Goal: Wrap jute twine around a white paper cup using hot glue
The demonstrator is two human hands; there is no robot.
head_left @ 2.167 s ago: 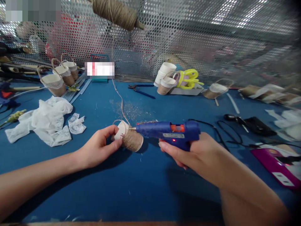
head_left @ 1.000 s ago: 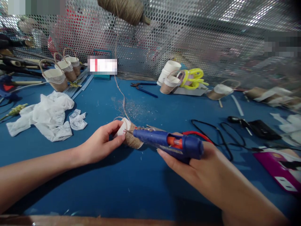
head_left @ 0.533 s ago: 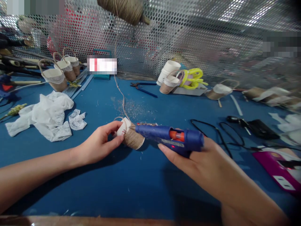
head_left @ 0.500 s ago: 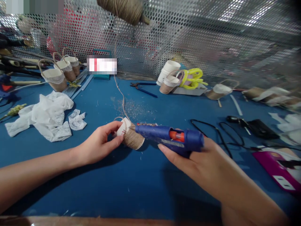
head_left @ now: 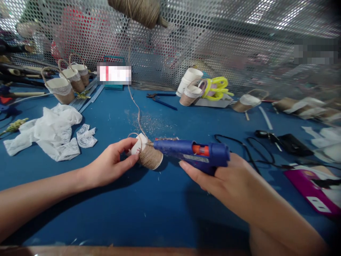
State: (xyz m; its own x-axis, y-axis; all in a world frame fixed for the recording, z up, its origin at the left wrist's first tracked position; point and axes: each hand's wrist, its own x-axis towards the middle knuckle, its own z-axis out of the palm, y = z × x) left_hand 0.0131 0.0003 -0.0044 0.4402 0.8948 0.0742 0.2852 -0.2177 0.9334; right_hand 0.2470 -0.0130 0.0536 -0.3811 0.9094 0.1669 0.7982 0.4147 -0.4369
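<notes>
A small paper cup [head_left: 147,155], partly wrapped in brown twine, lies on its side on the blue table [head_left: 149,213]. My left hand [head_left: 111,164] pinches its white rim end. My right hand [head_left: 223,177] grips a blue hot glue gun [head_left: 194,153], whose metal nozzle touches the top of the cup where the wrapping ends. A strand of twine [head_left: 134,103] runs up from the cup to a big twine spool [head_left: 137,10] hanging at the top.
Crumpled white lace [head_left: 50,131] lies at left, with finished twine baskets [head_left: 62,89] behind it. Pliers [head_left: 161,101], stacked cups [head_left: 189,87] and yellow-handled scissors [head_left: 217,87] sit at the back. Black cable [head_left: 250,153], scissors [head_left: 266,135] and a magenta package [head_left: 311,188] lie at right. Perforated metal screen [head_left: 213,39] behind.
The glue gun has levelled out after tilting down a second ago; its nozzle stays at the cup. My left hand keeps its hold on the cup.
</notes>
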